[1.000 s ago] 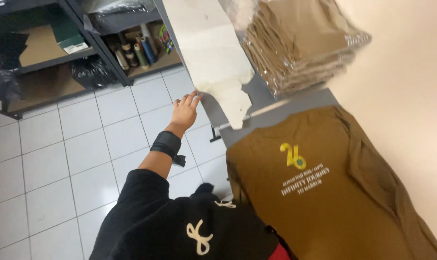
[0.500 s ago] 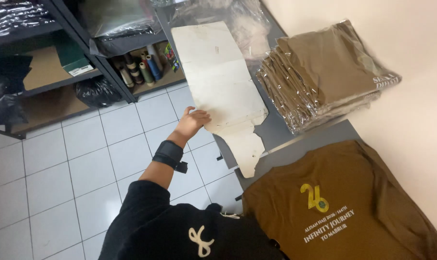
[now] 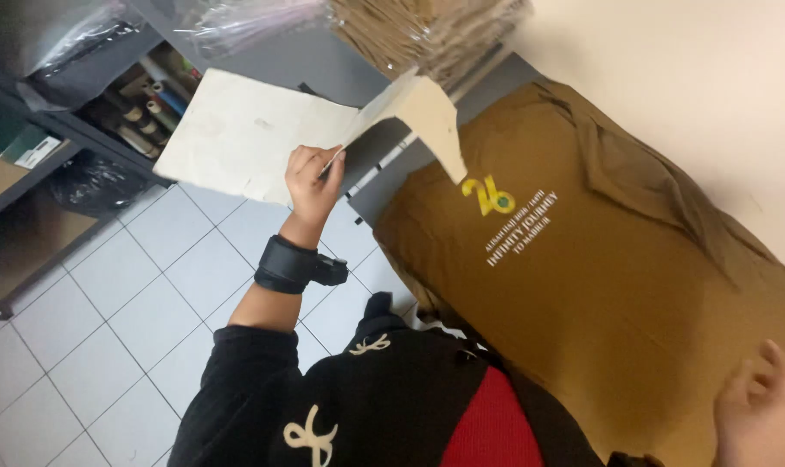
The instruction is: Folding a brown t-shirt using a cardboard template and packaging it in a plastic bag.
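L hand (image 3: pixel 313 177) fingers grip cardboard board (image 3: pixel 237 143) above brown shirt (image 3: pixel 600 259); R hand (image 3: pixel 760 406) rests open on shirt. Next needs board laid centred.

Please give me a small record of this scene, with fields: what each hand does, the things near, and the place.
left hand: grips a pale cardboard folding board, lifted over the table edge
right hand: rests on the brown T-shirt, fingers loose
T-shirt: spread flat on the grey table, yellow and white print up
behind: stack of bagged brown shirts
left wrist: black band
place: white tiled floor, dark shelving
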